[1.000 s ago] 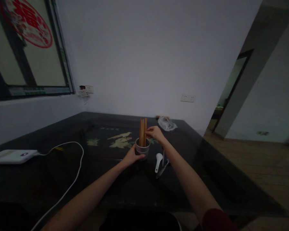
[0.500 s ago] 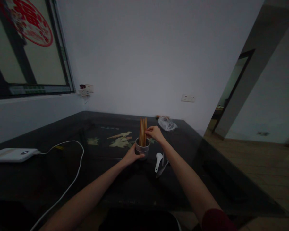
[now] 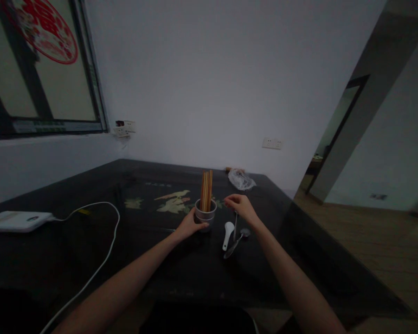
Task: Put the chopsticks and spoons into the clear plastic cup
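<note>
My left hand point(image 3: 190, 225) is wrapped round the left side of a grey metal cup point(image 3: 206, 216) on the dark table. A bundle of wooden chopsticks point(image 3: 206, 191) stands upright in that cup, rising well above its rim. To the right, apart from the cup, is my right hand point(image 3: 240, 205), its fingers curled together with nothing visible in them. Just below it lie a white soup spoon point(image 3: 228, 234), a metal spoon point(image 3: 237, 243) with its bowl to the upper right, and another thin metal utensil point(image 3: 235, 226), whose upper end is near my hand.
A crumpled clear plastic bag point(image 3: 241, 179) lies at the table's far edge by the wall. On the left, a white device point(image 3: 19, 221) trails a white cable point(image 3: 114, 236) over the table point(image 3: 153, 273) to its near edge.
My right hand has let go of the chopsticks and moved right and down, over the spoons. The left hand keeps its hold on the cup.
</note>
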Motion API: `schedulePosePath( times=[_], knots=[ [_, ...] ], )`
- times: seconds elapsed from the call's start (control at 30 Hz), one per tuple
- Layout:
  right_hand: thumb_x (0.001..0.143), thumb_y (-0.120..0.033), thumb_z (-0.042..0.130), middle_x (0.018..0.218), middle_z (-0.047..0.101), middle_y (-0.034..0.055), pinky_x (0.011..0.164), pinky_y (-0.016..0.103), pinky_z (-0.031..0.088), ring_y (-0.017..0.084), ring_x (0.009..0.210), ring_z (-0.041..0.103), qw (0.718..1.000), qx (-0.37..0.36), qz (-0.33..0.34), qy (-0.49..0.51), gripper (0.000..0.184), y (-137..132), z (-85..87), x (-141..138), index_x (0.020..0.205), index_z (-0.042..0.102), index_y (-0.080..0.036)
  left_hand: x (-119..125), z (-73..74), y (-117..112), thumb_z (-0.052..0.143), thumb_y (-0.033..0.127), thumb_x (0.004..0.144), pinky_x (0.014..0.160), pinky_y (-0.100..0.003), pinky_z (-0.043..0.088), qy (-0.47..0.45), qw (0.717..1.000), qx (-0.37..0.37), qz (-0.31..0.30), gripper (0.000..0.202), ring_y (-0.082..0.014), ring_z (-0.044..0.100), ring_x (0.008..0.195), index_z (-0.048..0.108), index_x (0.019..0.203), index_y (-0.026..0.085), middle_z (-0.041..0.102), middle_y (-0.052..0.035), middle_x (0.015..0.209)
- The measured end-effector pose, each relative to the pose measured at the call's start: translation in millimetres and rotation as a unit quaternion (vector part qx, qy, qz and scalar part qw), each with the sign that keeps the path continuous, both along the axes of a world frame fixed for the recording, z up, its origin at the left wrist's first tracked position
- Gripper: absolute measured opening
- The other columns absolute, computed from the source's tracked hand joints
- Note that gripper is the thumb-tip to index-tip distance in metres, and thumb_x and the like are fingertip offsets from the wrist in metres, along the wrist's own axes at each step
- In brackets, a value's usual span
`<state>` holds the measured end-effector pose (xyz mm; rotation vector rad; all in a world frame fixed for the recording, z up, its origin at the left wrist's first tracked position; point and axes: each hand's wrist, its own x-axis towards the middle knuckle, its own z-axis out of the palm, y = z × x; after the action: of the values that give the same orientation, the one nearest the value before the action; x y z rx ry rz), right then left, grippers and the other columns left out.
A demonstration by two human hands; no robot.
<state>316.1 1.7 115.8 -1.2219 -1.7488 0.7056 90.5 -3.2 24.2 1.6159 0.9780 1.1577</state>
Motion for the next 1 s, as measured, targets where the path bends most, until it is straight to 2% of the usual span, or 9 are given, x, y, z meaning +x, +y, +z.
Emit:
schedulePosePath(
  times=[0.17,0.33,0.43,0.63,1.0],
  knots=[
    [0.073,-0.045,0.061,0.068,0.069,0.0066,0.058,0.026,0.049,0.018,0.064,0.064,0.995,-0.014,0.022,0.095,0.032,-33.1,-32.6,17.1,0.076,0.068,-0.014,-0.7,2.3,-2.0,0.079,0.030,0.059,0.100,-0.041,0.041,0.017,1.000,0.009,0.006,0.073,-0.0252,0.055,0.113,0.043,0.121,0.014,0.057,-0.0133,0.124],
    [0.072,-0.048,0.062,0.063,0.067,0.0052,0.056,0.027,0.048,0.017,0.057,0.062,0.990,-0.015,-0.004,0.138,0.034,-36.2,-52.8,21.8,0.075,0.067,-0.014,-2.9,3.8,-2.9,0.078,0.031,0.060,0.099,-0.040,0.042,0.041,0.999,0.001,0.001,0.072,-0.0254,0.055,0.113,0.042,0.121,0.014,0.056,-0.0145,0.125],
    [0.073,-0.045,0.061,0.062,0.066,0.0040,0.055,0.026,0.048,0.016,0.056,0.060,0.990,-0.011,-0.009,0.140,0.031,-35.9,-55.4,20.5,0.075,0.066,-0.015,-4.2,0.3,-0.4,0.079,0.031,0.060,0.101,-0.041,0.040,0.051,0.999,0.008,0.004,0.076,-0.0256,0.054,0.115,0.041,0.123,0.014,0.055,-0.0147,0.126],
    [0.073,-0.043,0.058,0.059,0.064,0.0035,0.053,0.025,0.046,0.015,0.054,0.059,0.992,-0.006,-0.024,0.128,0.029,-40.0,-56.7,15.4,0.072,0.064,-0.015,-4.7,-6.6,5.0,0.080,0.031,0.059,0.103,-0.043,0.038,0.013,1.000,0.012,-0.019,0.077,-0.0258,0.054,0.116,0.041,0.124,0.015,0.055,-0.0146,0.126],
    [0.074,-0.041,0.056,0.059,0.065,0.0034,0.054,0.025,0.047,0.015,0.055,0.060,0.993,-0.001,-0.029,0.115,0.027,-40.8,-54.0,16.9,0.073,0.065,-0.015,-3.3,2.4,-1.1,0.080,0.031,0.058,0.104,-0.045,0.035,0.016,1.000,0.011,-0.009,0.082,-0.0271,0.051,0.118,0.040,0.128,0.015,0.053,-0.0162,0.128]
  ],
)
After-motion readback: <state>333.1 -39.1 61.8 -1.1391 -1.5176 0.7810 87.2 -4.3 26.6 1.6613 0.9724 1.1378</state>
